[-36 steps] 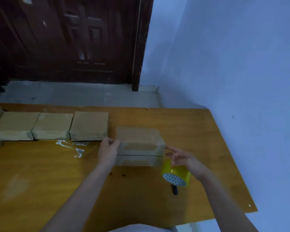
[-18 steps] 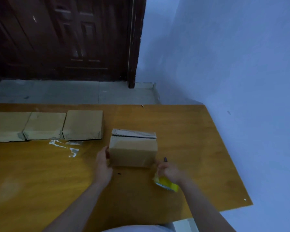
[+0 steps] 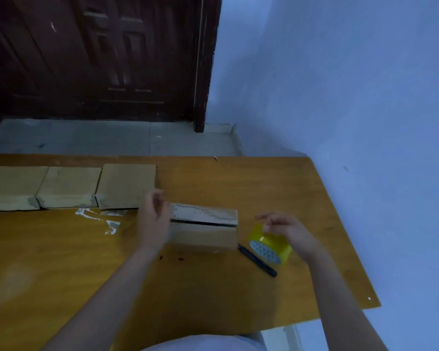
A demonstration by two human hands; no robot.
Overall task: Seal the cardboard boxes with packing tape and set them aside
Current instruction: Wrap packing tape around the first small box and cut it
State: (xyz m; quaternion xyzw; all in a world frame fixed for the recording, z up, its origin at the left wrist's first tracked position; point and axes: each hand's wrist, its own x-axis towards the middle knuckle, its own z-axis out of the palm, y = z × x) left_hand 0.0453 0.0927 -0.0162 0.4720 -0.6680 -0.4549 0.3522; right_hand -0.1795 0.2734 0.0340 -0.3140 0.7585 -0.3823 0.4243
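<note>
Two hands: right grips tape roll; left beside box

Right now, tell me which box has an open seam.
The box between the hands: a dark gap runs along its top. The three boxes in the far row show none.

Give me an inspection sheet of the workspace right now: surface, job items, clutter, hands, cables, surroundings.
Surface: orange-brown wooden table, shiny patches near the left middle.
Job's things: cardboard box in front of the person, a dark open slit along its top seam; yellow tape roll to its right; row of three boxes along the far left.
Clutter: clear tape scraps; black pen-like tool beside the box.
Hands: left hand at the box's left end, contact unclear; right hand on the tape roll.
Cables: nothing seen.
Surroundings: dark wooden door, grey floor, blue wall.
</note>
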